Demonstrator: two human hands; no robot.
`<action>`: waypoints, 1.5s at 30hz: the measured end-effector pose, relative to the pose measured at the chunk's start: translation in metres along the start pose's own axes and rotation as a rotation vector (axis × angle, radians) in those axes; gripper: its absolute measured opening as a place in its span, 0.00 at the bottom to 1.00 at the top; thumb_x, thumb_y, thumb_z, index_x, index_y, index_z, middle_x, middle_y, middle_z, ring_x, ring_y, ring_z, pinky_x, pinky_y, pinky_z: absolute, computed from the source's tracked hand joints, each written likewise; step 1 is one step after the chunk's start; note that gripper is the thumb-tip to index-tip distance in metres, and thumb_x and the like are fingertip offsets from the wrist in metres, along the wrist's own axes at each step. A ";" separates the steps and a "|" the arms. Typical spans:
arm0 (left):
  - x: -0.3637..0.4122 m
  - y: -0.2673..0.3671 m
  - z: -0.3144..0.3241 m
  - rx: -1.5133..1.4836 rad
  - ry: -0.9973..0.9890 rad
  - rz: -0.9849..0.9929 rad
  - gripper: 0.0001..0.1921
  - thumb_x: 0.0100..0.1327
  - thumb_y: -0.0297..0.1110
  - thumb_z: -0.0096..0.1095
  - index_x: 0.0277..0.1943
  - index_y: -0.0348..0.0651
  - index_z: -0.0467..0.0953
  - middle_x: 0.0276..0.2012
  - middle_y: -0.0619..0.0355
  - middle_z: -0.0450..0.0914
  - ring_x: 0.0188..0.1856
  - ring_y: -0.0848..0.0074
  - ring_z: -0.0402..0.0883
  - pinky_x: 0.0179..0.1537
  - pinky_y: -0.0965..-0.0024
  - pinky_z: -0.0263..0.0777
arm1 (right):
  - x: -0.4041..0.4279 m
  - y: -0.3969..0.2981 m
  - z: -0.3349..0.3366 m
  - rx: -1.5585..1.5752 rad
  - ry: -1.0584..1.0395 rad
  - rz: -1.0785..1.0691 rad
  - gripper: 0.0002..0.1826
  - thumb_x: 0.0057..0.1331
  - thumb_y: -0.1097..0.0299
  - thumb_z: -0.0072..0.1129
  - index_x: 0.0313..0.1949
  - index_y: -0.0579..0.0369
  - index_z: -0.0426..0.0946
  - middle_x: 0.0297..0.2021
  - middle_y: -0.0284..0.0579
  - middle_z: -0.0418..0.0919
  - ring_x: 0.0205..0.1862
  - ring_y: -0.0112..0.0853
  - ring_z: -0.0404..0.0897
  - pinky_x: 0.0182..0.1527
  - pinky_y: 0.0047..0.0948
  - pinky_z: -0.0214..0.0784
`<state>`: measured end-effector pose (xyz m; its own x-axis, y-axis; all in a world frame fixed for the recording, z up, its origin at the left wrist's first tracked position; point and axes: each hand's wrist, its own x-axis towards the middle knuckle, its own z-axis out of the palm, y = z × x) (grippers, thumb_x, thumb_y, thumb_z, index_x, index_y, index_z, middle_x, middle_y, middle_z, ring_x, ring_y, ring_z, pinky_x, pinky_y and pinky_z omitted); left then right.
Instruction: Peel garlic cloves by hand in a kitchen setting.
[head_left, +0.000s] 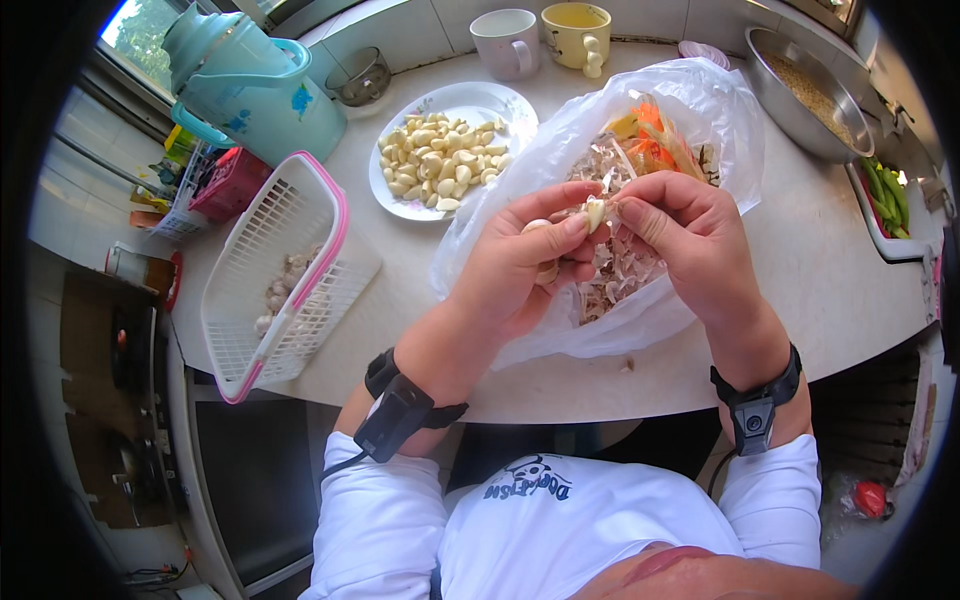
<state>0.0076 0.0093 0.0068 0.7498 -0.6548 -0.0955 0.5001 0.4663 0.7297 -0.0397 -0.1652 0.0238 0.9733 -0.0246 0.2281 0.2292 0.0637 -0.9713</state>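
My left hand (525, 247) holds a garlic clove (595, 214) between thumb and finger, with more unpeeled garlic (546, 271) against its palm. The thumb and forefinger of my right hand (675, 232) pinch at the clove's side, at what looks like a bit of skin. Both hands are above an open white plastic bag (495, 217) that holds garlic skins (619, 281) and an orange wrapper (651, 135). Peeled cloves (442, 157) are heaped on a white plate (517, 112) beyond the bag. Garlic bulbs (281, 289) lie in a white plastic basket (236, 300) with a pink-edged handle, at the left.
A blue thermos (255, 97), a glass bowl (360, 76), a pale mug (505, 46) and a yellow mug (574, 37) stand along the back. At the right are a cut onion (703, 54), a steel bowl (780, 82) of grain and green peppers (889, 196) in a tray. The counter's curved edge (525, 421) is near my body.
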 end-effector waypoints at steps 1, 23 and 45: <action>0.000 0.000 0.000 -0.067 -0.025 -0.019 0.18 0.60 0.26 0.58 0.53 0.36 0.71 0.37 0.53 0.79 0.34 0.76 0.80 0.33 0.76 0.77 | 0.000 0.001 0.001 -0.006 0.006 -0.020 0.05 0.64 0.73 0.54 0.35 0.61 0.76 0.25 0.32 0.76 0.25 0.15 0.70 0.28 0.14 0.64; 0.002 -0.003 0.006 0.164 0.085 0.141 0.12 0.62 0.27 0.58 0.48 0.34 0.72 0.41 0.52 0.77 0.41 0.75 0.78 0.42 0.72 0.77 | -0.003 0.002 0.003 -0.254 0.106 -0.344 0.04 0.64 0.73 0.53 0.35 0.60 0.72 0.25 0.35 0.74 0.27 0.18 0.73 0.29 0.17 0.66; -0.001 -0.003 0.007 0.125 0.014 0.221 0.12 0.59 0.22 0.60 0.46 0.38 0.71 0.38 0.56 0.77 0.39 0.76 0.80 0.40 0.75 0.78 | -0.002 -0.002 -0.001 -0.059 0.172 -0.284 0.05 0.66 0.72 0.52 0.39 0.60 0.73 0.27 0.32 0.73 0.28 0.16 0.70 0.32 0.13 0.64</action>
<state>0.0023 0.0043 0.0099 0.8412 -0.5366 0.0668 0.2670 0.5195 0.8117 -0.0424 -0.1659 0.0249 0.8539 -0.2011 0.4800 0.4850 -0.0270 -0.8741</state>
